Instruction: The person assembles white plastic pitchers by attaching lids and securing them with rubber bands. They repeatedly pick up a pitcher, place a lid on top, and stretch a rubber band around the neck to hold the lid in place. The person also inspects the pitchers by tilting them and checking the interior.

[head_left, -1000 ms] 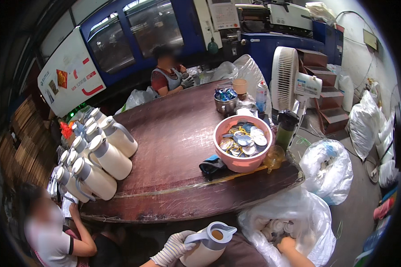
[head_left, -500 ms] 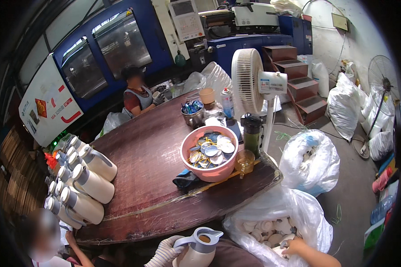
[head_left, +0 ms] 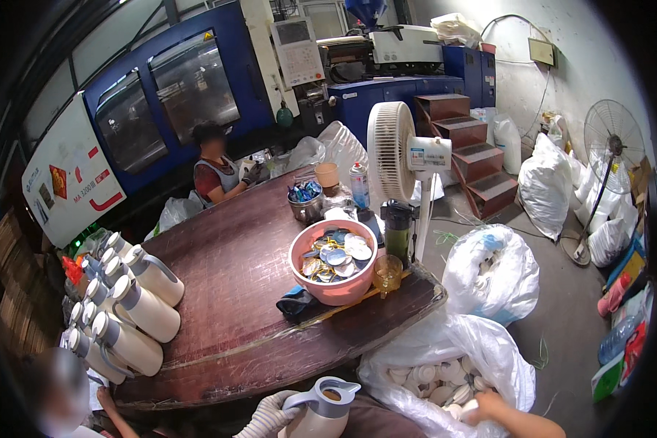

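Observation:
My left hand point(head_left: 268, 417), in a striped knit glove, is wrapped round the grey handle of a cream jug point(head_left: 318, 417). The jug has a grey collar and spout, and its uncovered mouth shows a brownish inside. My bare right hand point(head_left: 484, 409) is down in an open clear plastic bag point(head_left: 519, 369) full of cream round lids point(head_left: 423, 376). Its fingers are closed at a whitish round lid point(head_left: 470, 406), partly hidden by the hand.
A pink basin point(head_left: 335, 292) of discs, an amber cup point(head_left: 388, 274), a dark bottle point(head_left: 397, 233) and a fan point(head_left: 390, 150) stand at the table's point(head_left: 233, 281) right. Several jugs point(head_left: 149, 310) crowd the left. One person sits across the table, another at lower left.
The view has shifted slightly. My right hand has turned among the lids, with a whitish lid now at its fingers. My left hand keeps hold of the jug.

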Demonstrator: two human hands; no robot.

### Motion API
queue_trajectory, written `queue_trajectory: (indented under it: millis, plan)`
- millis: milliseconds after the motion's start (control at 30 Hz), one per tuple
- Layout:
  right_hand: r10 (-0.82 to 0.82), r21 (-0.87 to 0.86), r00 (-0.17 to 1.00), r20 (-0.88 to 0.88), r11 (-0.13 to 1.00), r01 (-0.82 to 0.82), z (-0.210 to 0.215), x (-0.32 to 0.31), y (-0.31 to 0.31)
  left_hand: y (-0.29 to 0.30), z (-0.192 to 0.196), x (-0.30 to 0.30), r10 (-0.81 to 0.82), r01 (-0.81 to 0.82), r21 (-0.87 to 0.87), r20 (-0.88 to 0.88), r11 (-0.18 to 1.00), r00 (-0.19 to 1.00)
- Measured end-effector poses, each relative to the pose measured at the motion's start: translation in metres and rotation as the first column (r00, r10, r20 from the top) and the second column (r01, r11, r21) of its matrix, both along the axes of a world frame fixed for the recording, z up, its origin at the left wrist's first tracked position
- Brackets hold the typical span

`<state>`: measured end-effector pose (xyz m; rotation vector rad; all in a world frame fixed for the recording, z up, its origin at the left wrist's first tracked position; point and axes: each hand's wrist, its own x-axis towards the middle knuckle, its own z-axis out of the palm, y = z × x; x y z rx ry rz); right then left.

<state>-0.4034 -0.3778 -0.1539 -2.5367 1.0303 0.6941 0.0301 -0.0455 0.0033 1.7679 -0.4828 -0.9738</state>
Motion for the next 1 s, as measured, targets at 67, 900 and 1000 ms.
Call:
queue_trajectory:
  millis: [67, 900, 1000]
  plan:
    - [-0.249, 0.107, 0.908, 0.336, 0.968, 0.225, 0.030, 0.020, -0.006, 0.005, 0.006, -0.013, -0.032, 0.028, -0.087, -0.047, 0.996, 0.998]
    - [0.278, -0.004, 0.596, 0.753, 0.909, -0.418, 0.162, 0.269, 0.152, 0.034, 0.024, -0.038, -0.229, 0.256, -0.051, 0.307, 0.965, 0.924]
    - [0.366, -0.080, 0.453, 0.813, 0.840, -0.537, 0.163, 0.277, 0.152, 0.042, 0.019, -0.023, -0.218, 0.235, -0.142, 0.124, 0.961, 0.968]
